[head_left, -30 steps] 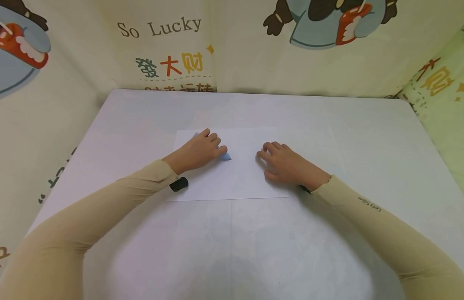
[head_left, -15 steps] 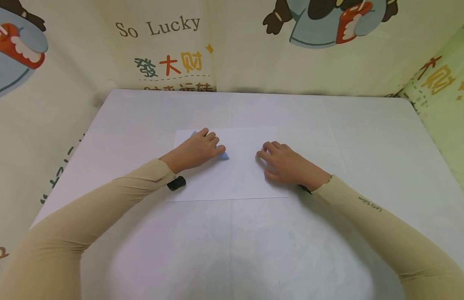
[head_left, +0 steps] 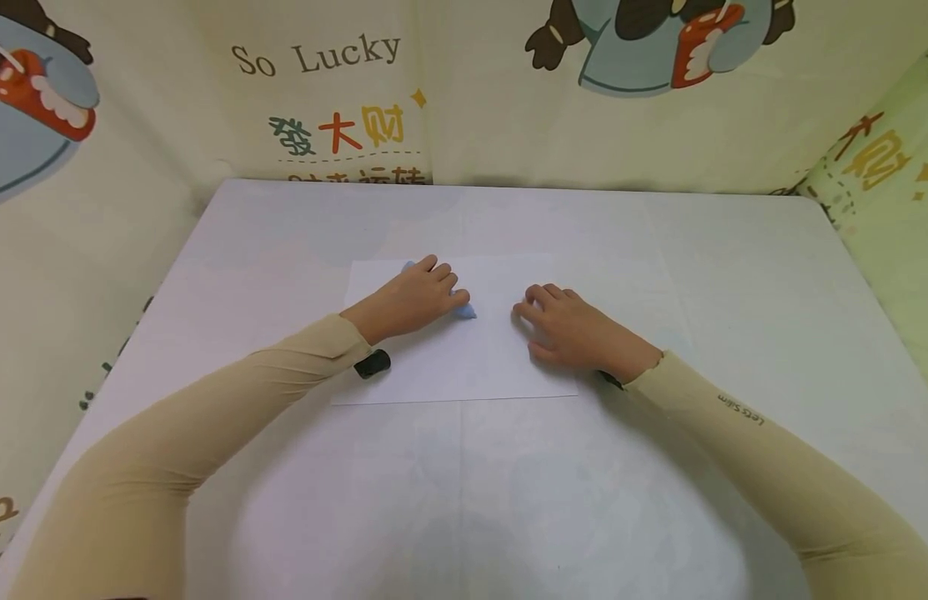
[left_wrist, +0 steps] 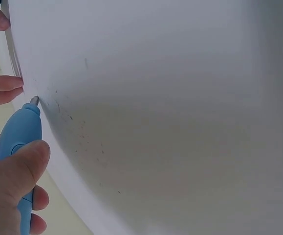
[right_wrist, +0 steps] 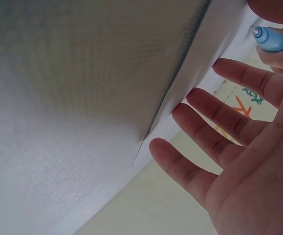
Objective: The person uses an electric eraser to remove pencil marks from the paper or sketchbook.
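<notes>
A white sheet of paper point(head_left: 464, 358) lies on the white table point(head_left: 283, 233). My left hand point(head_left: 418, 296) grips a light blue pen point(head_left: 466, 311) and holds its tip down on the sheet, left of the middle. The left wrist view shows my thumb across the blue pen point(left_wrist: 19, 142), whose grey tip touches the sheet point(left_wrist: 156, 98). My right hand point(head_left: 564, 325) rests flat on the paper's right part with the fingers spread. In the right wrist view those straight fingers point(right_wrist: 214, 117) lie along the paper's edge point(right_wrist: 180, 98), and the pen tip point(right_wrist: 271, 39) shows beyond them.
Printed cloth walls point(head_left: 464, 92) with cartoon figures and "So Lucky" lettering close in the table at the back and both sides. A small black device point(head_left: 372, 364) sits under my left wrist. Bare table surface stretches around the sheet.
My left hand has slid the pen a little to the right across the paper. The right hand has stayed in place.
</notes>
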`<state>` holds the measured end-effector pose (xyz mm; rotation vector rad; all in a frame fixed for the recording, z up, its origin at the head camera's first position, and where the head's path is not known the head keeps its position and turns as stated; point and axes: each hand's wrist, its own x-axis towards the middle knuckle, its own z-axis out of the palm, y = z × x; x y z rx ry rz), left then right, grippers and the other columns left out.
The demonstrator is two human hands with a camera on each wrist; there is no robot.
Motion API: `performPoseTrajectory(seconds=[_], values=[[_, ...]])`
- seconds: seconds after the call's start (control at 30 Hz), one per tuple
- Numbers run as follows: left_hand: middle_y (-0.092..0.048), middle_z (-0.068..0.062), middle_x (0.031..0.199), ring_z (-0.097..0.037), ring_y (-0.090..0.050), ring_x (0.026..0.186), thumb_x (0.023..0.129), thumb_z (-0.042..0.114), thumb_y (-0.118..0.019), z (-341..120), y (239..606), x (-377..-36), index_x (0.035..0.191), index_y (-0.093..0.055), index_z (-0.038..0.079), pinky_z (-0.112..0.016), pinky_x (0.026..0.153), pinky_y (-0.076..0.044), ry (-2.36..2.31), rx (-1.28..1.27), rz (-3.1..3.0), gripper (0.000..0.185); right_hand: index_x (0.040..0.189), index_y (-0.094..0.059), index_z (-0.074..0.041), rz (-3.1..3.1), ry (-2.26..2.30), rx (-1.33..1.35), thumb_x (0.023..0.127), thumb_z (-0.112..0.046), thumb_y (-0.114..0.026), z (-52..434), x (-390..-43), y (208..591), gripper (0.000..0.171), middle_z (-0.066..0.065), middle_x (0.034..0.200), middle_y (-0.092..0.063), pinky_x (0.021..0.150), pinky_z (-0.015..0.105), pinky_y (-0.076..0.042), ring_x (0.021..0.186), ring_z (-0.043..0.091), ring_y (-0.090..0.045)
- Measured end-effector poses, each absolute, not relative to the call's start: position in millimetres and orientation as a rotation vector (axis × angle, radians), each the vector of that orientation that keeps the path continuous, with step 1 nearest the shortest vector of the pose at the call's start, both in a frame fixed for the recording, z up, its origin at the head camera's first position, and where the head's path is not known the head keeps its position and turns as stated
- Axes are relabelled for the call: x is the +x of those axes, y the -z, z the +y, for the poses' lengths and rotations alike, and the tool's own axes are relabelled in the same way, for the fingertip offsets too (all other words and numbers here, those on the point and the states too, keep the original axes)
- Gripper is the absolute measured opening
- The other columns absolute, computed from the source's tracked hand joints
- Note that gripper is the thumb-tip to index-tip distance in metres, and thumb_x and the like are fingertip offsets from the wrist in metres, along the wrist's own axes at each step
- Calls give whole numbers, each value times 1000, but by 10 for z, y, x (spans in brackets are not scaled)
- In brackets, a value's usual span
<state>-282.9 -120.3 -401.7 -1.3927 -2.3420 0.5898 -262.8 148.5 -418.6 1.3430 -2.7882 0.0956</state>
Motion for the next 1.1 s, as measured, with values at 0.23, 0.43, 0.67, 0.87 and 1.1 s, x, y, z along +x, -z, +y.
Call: performPoseTrajectory(seconds=[0.23, 0.43, 0.67, 0.87, 1.1], values=[[-67, -8, 92, -22, -56, 82, 91, 6, -58, -1196, 4011, -2821, 98, -54, 12, -32, 76, -42, -607, -1404, -2355, 10, 116, -53, -6, -2775, -78, 1348, 83, -19, -59, 1479, -2630, 4194, 36, 16, 113, -52, 84, 48, -47, 107, 35, -52], [-64, -7, 86, -21, -53, 77, 89, 5, -61, -1331, 4003, -2782, 97, -54, 11, -31, 72, -39, -611, -1395, -2363, 13, 117, -52, -6, -2786, -69, 1343, 84, -19, -59, 1476, -2632, 4198, 36, 17, 114, -52, 85, 49, -47, 107, 35, -52], [-65, -8, 88, -22, -54, 80, 87, 4, -63, -1517, 4013, -2719, 99, -53, 11, -33, 74, -40, -635, -1385, -2382, 17, 118, -52, -4, -2784, -73, 1349, 83, -19, -60, 1481, -2632, 4194, 39, 19, 115, -52, 84, 49, -46, 106, 36, -52], [-63, -8, 85, -23, -53, 78, 85, 2, -65, -1616, 4025, -2697, 99, -53, 10, -32, 71, -39, -602, -1384, -2396, 20, 119, -52, -3, -2792, -83, 1346, 83, -19, -60, 1478, -2634, 4193, 40, 19, 116, -52, 85, 49, -46, 107, 36, -51], [-64, -8, 85, -22, -53, 77, 86, 2, -63, -1541, 4047, -2717, 98, -52, 10, -31, 71, -39, -560, -1386, -2355, 18, 117, -52, -3, -2761, -85, 1353, 83, -19, -61, 1482, -2620, 4195, 39, 19, 114, -53, 84, 49, -47, 105, 36, -53]])
